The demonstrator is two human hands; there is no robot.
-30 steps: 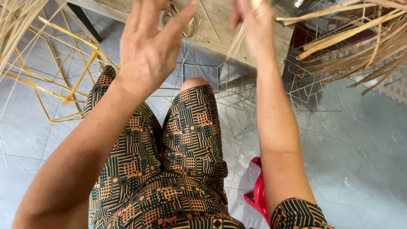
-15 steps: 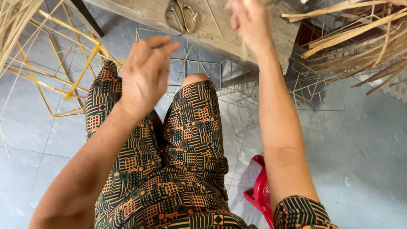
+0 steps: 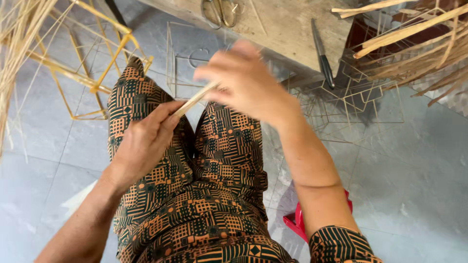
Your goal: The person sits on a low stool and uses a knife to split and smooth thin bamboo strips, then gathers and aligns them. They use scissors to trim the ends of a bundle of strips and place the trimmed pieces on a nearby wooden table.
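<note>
Strip of pale cane or straw (image 3: 196, 100) is seen in the head view, held between both hands above the lap. Its lower end is pinched by the fingertips of the left hand (image 3: 144, 143), the thumb and forefinger being closed together on it, with the remaining fingers curled beneath. Its upper end is taken into the right hand (image 3: 246, 83), whose fingers are bunched around it; that hand is blurred, so the exact grip cannot be told beyond the fingers being closed about the strip. The long axis of the strip is laid on a diagonal, rising from lower left to upper right, pointing away from the body toward the wooden bench (image 3: 287, 27). Only the short stretch between the two hands is visible. Below the hands the patterned trousers (image 3: 195, 195) are seen, with open grey tiled floor (image 3: 414, 170) to the right and left. Ahead, the bench edge is close, with scissors (image 3: 219, 10) and a dark knife (image 3: 322, 53) lying on it. A yellow wire frame (image 3: 92, 58) stands to the left, thin wire frames (image 3: 351, 104) to the right, and bundles of straw (image 3: 419, 48) at the upper right corner. A red stool edge (image 3: 297, 224) shows under the right forearm.
</note>
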